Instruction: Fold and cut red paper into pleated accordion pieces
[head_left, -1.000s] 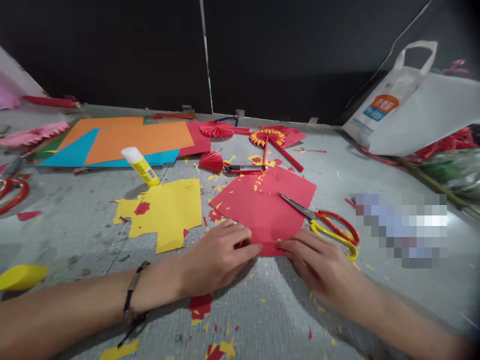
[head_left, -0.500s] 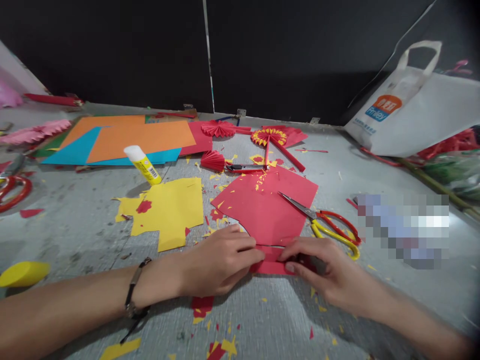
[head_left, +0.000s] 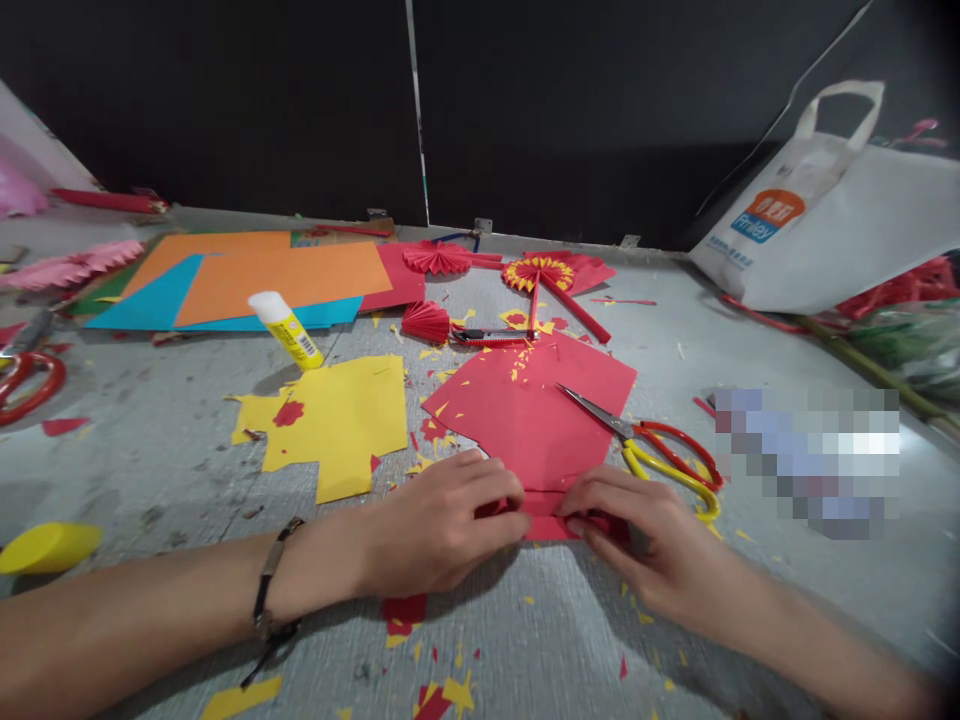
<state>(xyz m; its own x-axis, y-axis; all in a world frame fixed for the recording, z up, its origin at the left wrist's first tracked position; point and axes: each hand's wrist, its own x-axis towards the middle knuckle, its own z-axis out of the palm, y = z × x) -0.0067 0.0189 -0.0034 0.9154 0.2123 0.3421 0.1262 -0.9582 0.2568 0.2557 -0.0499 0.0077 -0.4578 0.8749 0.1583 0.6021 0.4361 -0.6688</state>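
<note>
Since the earlier frames, both hands have stayed at the near edge of the red paper; the left fingers have arched up a little, and the near edge of the strip has shifted slightly farther away. From where I watch, the strip [head_left: 546, 530] lies crosswise on the surface [head_left: 337, 650], its long axis running left to right between the left hand [head_left: 442, 515] and the right hand [head_left: 660, 520]. Each is at its own end, so I judge neither nearer. The left pinches its end between curled fingers and thumb; the right pinches the other with thumb and fingertips. The relation I'd mind is that crosswise line, with one grip facing the other along it. I see the red sheet [head_left: 540, 420] directly on the far side, though I can't tell whether the two are joined. The scissors [head_left: 626, 428] rest partly on that sheet, points towards far left, handles just beyond the right hand. Yellow paper [head_left: 360, 420] lies farther left.
</note>
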